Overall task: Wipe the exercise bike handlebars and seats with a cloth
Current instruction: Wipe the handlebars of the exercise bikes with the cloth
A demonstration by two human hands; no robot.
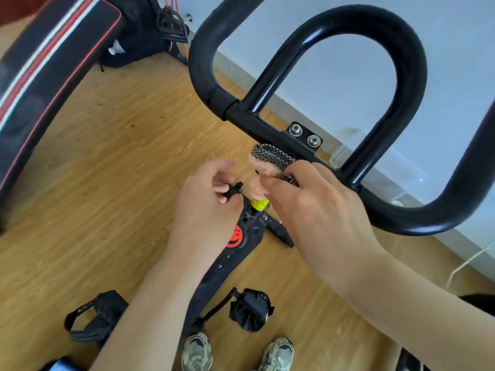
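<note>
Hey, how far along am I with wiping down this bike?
Done: nothing shows as wiped; the handlebars look the same all over. In hand: your right hand grips the cloth by the crossbar, while your left hand pinches a small black knob on the frame. Left: the handlebars, and the seat, which is not in view.

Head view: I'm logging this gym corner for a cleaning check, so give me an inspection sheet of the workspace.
Surface: wooden floor.
Job's things: cloth beside the handlebars; seat not in view.
Clutter: striped bench, clear box, pedal.
Hands: left hand pinches a black knob; right hand grips the cloth.
Cables: white cord on the floor.
Surroundings: pale wall.
</note>
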